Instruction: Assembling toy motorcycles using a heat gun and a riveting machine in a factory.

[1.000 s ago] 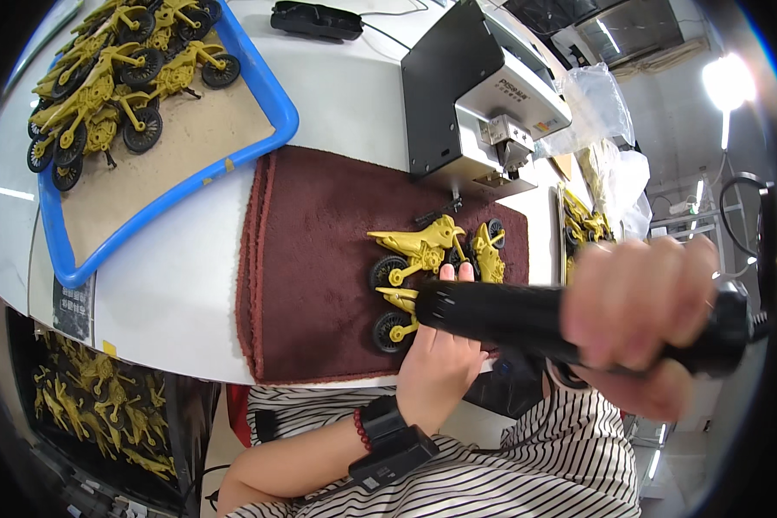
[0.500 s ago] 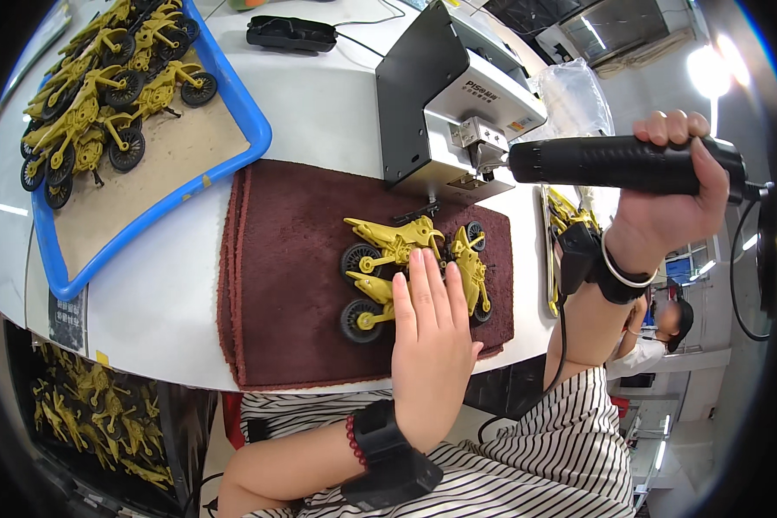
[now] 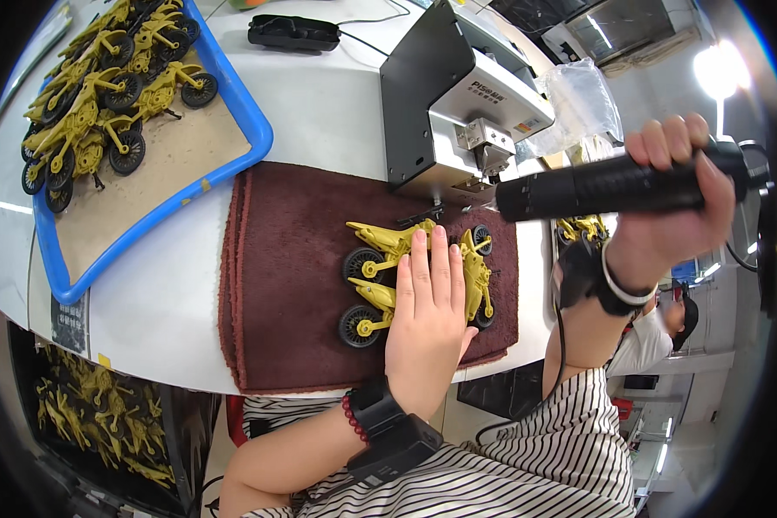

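Note:
My left hand point(image 3: 425, 332) lies flat with its fingers stretched out over yellow toy motorcycles point(image 3: 380, 296) with black spoked wheels. Part of them is hidden under the fingers. They rest on a folded dark-red towel point(image 3: 289, 293). Wrapped round a black electric screwdriver point(image 3: 574, 188) is my right hand point(image 3: 675, 203), raised on the right. The screwdriver's tip end points left, just in front of the screw feeder point(image 3: 440, 116), and is apart from the motorcycles. Whether a screw sits on the tip is too small to tell.
A blue-rimmed tray point(image 3: 263, 138) at the far left holds a heap of yellow motorcycles. Below the table edge stands a black crate point(image 3: 186, 440) with more yellow parts. A black open case point(image 3: 293, 33) lies at the back. Another person point(image 3: 656, 332) is at the far right.
The screwdriver has come away from the feeder's outlet, down and toward me, and now tilts slightly. My left hand stays on the motorcycles, shifted a little up and forward.

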Action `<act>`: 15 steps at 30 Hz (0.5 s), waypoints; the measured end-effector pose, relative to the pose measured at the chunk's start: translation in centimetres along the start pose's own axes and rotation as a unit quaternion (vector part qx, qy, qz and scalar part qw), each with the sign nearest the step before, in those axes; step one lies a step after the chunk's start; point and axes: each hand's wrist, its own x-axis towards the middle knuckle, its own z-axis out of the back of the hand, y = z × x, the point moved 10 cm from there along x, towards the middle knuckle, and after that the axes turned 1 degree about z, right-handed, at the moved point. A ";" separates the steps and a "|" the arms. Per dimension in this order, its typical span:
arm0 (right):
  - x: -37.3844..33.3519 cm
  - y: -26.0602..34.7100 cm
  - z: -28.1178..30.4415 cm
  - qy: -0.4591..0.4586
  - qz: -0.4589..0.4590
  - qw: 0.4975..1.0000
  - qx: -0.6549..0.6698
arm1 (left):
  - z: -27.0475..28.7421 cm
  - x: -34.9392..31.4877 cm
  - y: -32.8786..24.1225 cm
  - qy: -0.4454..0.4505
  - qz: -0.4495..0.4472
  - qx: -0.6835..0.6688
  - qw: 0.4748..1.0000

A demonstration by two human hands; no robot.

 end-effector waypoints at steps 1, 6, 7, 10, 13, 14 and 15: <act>-0.7 0.1 -0.7 0.014 0.000 1.000 0.023 | 0.1 0.1 0.0 0.001 0.002 0.001 1.000; -2.9 -2.4 -6.9 0.087 -0.025 0.995 0.037 | -1.5 0.0 0.0 0.069 -0.012 0.005 0.998; -3.1 -2.7 -7.7 0.116 -0.042 0.992 0.002 | -0.3 0.1 0.0 0.018 -0.012 0.038 0.999; -3.8 -4.1 -9.0 0.134 -0.021 0.991 0.009 | -0.1 0.1 0.3 -0.019 -0.003 0.032 0.999; -3.8 -4.9 -9.2 0.131 -0.031 0.991 -0.010 | -0.7 0.2 0.2 -0.049 0.002 -0.034 0.998; -3.9 -5.0 -9.2 0.133 -0.035 0.990 -0.022 | -0.4 0.3 0.1 -0.049 0.002 -0.036 0.998; -3.9 -5.1 -9.4 0.133 -0.036 0.990 -0.024 | -0.3 0.5 0.0 -0.027 -0.005 -0.046 0.999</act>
